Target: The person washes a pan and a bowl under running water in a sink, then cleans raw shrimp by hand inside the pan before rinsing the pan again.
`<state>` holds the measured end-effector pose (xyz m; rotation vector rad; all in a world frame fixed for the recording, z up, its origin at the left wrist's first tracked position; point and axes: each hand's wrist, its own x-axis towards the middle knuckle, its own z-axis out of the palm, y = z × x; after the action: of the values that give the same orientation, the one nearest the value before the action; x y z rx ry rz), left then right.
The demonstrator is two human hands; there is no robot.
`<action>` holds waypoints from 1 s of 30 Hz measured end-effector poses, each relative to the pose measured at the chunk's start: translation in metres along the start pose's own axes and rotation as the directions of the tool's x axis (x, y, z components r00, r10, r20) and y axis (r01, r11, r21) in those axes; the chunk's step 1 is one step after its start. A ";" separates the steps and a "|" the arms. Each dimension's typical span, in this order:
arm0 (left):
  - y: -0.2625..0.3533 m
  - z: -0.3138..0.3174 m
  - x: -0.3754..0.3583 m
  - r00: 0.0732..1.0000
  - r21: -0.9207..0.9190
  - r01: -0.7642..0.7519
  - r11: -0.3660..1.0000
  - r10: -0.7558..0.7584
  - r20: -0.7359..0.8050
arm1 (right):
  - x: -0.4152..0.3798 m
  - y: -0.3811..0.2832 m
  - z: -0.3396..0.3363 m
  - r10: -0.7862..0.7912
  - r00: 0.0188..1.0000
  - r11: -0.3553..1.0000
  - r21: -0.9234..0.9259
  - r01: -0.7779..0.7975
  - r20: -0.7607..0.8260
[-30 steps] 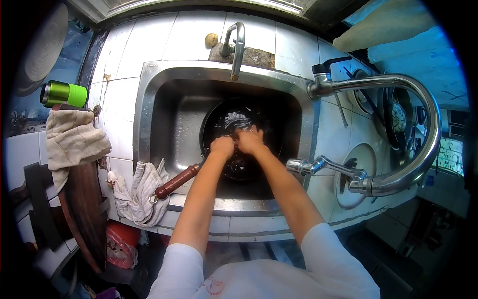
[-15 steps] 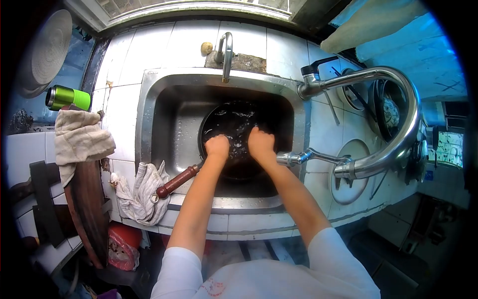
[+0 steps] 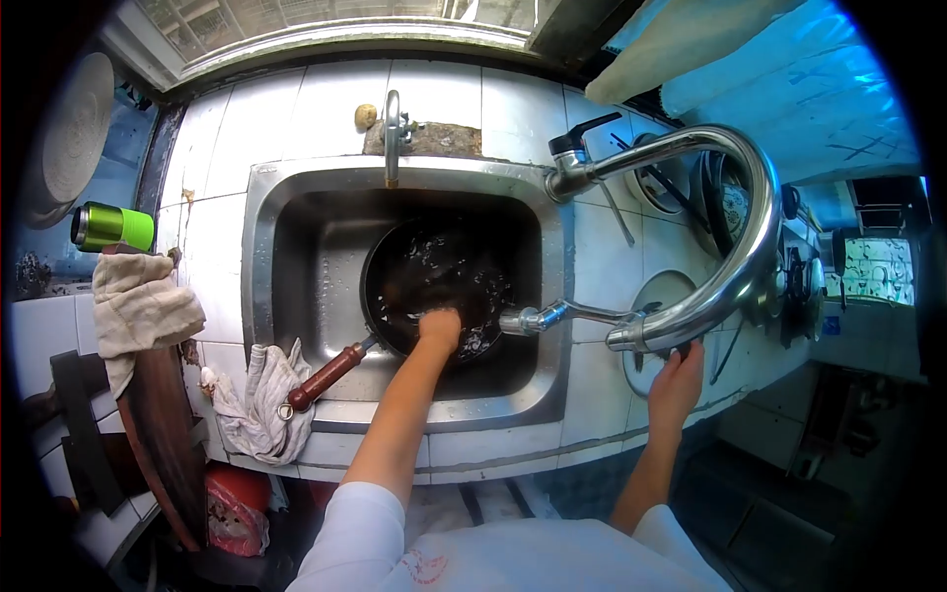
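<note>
A dark pan (image 3: 395,252) with a brown wooden handle (image 3: 330,376) sits in the steel sink (image 3: 330,252), with water glinting inside. My left hand (image 3: 440,326) reaches down into the pan; its fingers are lost in the dark water. My right hand (image 3: 678,380) is outside the sink, over the right counter, at the lower edge of a round pale lid (image 3: 646,370). Its fingertips lie behind the end of the big curved faucet (image 3: 755,227), and what they touch is hidden. The faucet's spout (image 3: 533,320) points over the sink's right side.
A smaller tap (image 3: 393,148) stands at the sink's back, near a small round tan object (image 3: 365,117). A crumpled cloth (image 3: 261,405) lies left of the pan handle. Farther left are another cloth (image 3: 143,301) and a green cup (image 3: 113,228). Dishes (image 3: 730,202) stand at the right.
My right hand has left the pan and moved right to the counter beside the lid. My left hand has moved deeper into the pan. The view has shifted somewhat to the right.
</note>
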<state>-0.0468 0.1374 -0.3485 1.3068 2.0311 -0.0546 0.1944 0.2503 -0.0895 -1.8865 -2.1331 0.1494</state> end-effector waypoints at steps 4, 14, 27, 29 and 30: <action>-0.001 0.003 0.008 0.969 -0.029 0.086 0.996 -0.077 0.235 | 0.000 0.005 0.002 -0.267 0.955 0.933 -0.282 0.223 -0.127; -0.003 -0.039 -0.026 0.963 -0.785 0.266 -0.559 0.114 0.245 | -0.052 -0.094 0.173 -0.711 0.644 0.695 0.420 0.583 0.282; -0.025 -0.055 -0.056 0.713 -0.458 -0.234 0.858 -0.169 -0.681 | -0.032 -0.139 0.224 -0.642 0.319 0.731 0.431 0.529 0.698; -0.030 -0.053 -0.058 0.776 -0.356 -0.386 0.851 0.090 -0.625 | -0.030 -0.143 0.216 -0.692 0.272 0.678 0.474 0.562 0.669; -0.029 -0.055 -0.059 0.774 -0.359 -0.386 0.850 0.087 -0.627 | -0.028 -0.145 0.213 -0.736 0.245 0.632 0.510 0.584 0.631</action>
<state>-0.0860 0.0984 -0.2826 1.3484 2.1334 1.0410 -0.0013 0.2271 -0.2579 -0.5770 -3.1685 1.1617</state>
